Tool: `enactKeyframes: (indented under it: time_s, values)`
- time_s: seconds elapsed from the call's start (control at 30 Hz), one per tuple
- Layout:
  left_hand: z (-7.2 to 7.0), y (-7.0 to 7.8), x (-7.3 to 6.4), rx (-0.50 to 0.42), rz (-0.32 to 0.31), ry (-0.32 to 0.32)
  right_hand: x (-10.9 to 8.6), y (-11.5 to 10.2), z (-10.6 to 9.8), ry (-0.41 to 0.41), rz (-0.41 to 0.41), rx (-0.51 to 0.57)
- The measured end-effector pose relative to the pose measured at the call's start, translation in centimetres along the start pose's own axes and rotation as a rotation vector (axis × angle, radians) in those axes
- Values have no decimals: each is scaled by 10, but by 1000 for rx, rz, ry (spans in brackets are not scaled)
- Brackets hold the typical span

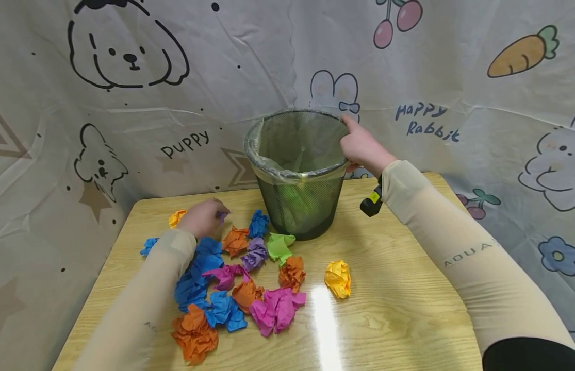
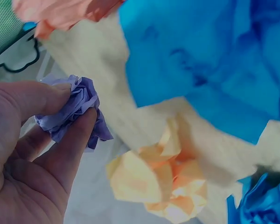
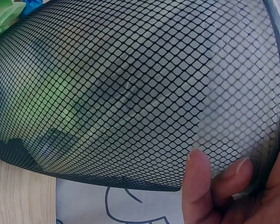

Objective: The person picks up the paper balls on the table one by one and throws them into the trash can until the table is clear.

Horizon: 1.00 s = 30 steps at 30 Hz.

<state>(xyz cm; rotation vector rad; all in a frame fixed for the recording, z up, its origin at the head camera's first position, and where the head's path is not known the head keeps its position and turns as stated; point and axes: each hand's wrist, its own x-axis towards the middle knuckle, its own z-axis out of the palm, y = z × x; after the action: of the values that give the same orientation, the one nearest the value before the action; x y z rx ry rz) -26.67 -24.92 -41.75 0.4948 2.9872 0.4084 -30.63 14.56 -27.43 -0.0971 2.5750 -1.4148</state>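
Between thumb and fingers my left hand (image 1: 201,217) pinches a small purple crumpled paper ball (image 2: 83,99), above the far left of the table. My right hand (image 1: 365,147) grips the rim of a black mesh wastebasket (image 1: 322,198) on its right side; in the right wrist view, fingers (image 3: 197,179) lie against the mesh. A clear liner bag (image 1: 268,165) folds over the rim, and something green (image 3: 56,100) shows blurred through the wall. Near the left hand lie a yellow paper ball (image 2: 140,177) and a large blue crumpled paper (image 2: 200,60).
Several crumpled papers cover the table's left and middle, among them an orange one (image 1: 195,335), a pink one (image 1: 278,309) and a green one (image 1: 280,247). One yellow ball (image 1: 338,279) lies apart, right of the others. A printed cloth (image 1: 213,67) hangs behind the table.
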Motion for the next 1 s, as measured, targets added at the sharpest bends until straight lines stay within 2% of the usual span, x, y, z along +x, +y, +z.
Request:
enactKeyframes:
  time_s: [0.3, 0.43, 0.57, 0.87, 1.0]
  values:
    - [-28, -2, 0, -8, 49, 97, 1, 1, 1, 5, 1, -3]
    - [-44, 0, 1, -24, 75, 112, 2, 1, 0, 5, 4, -4]
    - [-59, 4, -1, -36, 75, 117, 2, 1, 0, 4, 5, -8]
    - [-92, 17, -5, -39, 52, 173, 1, 1, 1, 3, 1, 0]
    - [-103, 23, -7, -38, 64, 199, 1, 1, 0, 3, 3, -7]
